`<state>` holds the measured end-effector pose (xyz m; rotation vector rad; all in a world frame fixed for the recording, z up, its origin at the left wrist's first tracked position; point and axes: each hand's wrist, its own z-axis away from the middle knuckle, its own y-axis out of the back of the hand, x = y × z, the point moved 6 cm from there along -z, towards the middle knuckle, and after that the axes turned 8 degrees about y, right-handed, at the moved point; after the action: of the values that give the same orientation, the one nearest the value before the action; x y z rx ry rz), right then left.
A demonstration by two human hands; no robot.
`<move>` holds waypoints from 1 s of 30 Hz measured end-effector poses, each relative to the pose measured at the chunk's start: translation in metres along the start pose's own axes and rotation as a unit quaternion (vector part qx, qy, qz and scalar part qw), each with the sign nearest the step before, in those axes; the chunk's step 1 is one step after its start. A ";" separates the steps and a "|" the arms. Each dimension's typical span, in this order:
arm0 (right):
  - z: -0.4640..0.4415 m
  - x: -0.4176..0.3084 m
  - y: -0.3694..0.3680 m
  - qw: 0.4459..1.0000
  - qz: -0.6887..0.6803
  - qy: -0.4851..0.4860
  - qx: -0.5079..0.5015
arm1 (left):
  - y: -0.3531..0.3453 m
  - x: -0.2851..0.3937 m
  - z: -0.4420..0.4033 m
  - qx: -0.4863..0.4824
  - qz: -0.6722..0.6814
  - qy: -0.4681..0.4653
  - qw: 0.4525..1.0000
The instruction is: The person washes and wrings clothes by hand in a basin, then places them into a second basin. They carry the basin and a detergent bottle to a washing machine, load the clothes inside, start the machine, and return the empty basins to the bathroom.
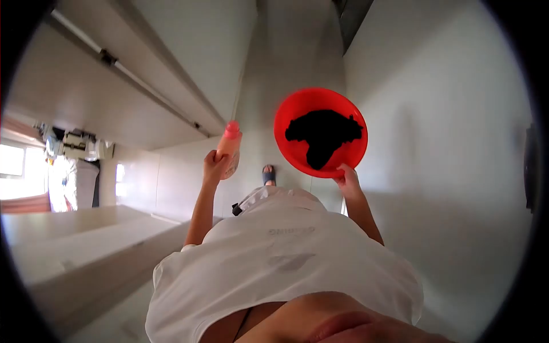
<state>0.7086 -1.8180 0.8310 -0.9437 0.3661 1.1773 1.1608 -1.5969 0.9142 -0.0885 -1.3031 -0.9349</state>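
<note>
My left hand point(214, 166) is closed around a pale orange bottle point(229, 150) with a pinkish-red cap, held upright in front of me. Its label is too small to read. With my right hand point(347, 180) I grip the near rim of a red plastic basin point(297, 151), the thumb over the edge. Inside the basin lies a bunched black cloth item point(323, 134); its exact kind does not show. Bottle and basin are apart, with the floor visible between them.
A pale wall point(434, 143) runs along my right. Brown-grey cabinet or door panels point(114, 86) stand at the left. Beyond them are a bright window point(20, 166) and hanging clothes point(77, 177). A sandalled foot point(269, 174) shows below on the floor point(291, 51).
</note>
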 end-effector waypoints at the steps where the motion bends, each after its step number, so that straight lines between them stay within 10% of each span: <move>1: -0.034 0.020 -0.001 1.000 -0.001 -0.006 0.010 | -0.017 -0.016 -0.046 -0.007 -0.006 0.007 1.000; 11: -0.260 0.042 -0.042 0.986 -0.064 0.012 0.151 | -0.174 0.051 -0.388 -0.129 -0.109 -0.083 0.982; 21: -0.684 -0.133 -0.166 0.988 0.148 -0.017 0.049 | -0.319 0.249 -0.687 -0.160 -0.094 0.007 0.983; 23: -0.597 -0.101 -0.147 0.993 0.117 0.005 0.031 | -0.268 0.227 -0.597 -0.148 -0.064 -0.014 0.987; 28: -0.765 -0.147 -0.276 0.998 0.005 -0.060 -0.015 | -0.338 0.262 -0.762 -0.084 0.027 -0.009 0.996; 30: -0.628 -0.100 -0.226 0.999 0.015 -0.042 0.004 | -0.282 0.210 -0.655 -0.082 0.024 -0.081 0.993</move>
<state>1.0095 -2.3881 0.6319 -0.8808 0.3178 1.2391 1.4860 -2.2481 0.7628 -0.3280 -1.3637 -1.0088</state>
